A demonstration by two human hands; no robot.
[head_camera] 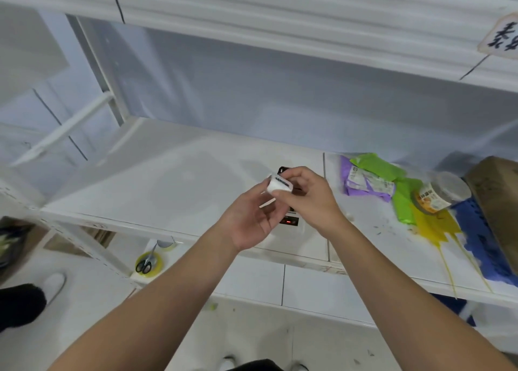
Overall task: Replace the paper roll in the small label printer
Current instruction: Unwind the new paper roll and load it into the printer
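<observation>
Label printer point(291, 221) mostly hidden behind both hands (only a red-lit strip shows), cardboard box point(496, 197) cut off at right edge, sign point(501, 38) writing blurred, unreadable

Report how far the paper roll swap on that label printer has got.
Done: the label printer sits on the white shelf, apparently with its black lid raised behind the hands. In hand: both the left hand and right hand hold a small white paper roll above it. Left: seat the roll and close the lid. Whether this roll is the old or new one is unclear.
</observation>
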